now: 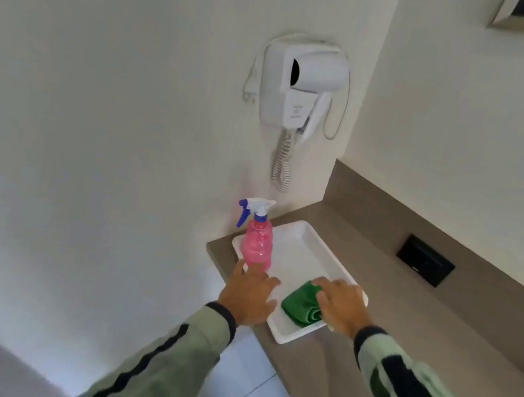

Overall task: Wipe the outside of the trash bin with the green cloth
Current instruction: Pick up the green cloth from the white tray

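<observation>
My right hand point(341, 303) closes over the green cloth point(301, 302) at the tray's point(300, 251) five o'clock; left hand point(248, 293) spread below the spray bottle point(258, 243). Fetching step; next, lift it. No bin visible.

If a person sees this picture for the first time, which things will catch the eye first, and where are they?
The pink spray bottle stands out most, upright at the left end of the white tray on the counter, with the left hand just before it. Next is the green cloth at the tray's near end, under the fingers of the right hand. Above, a white hair dryer hangs on the wall.
</observation>
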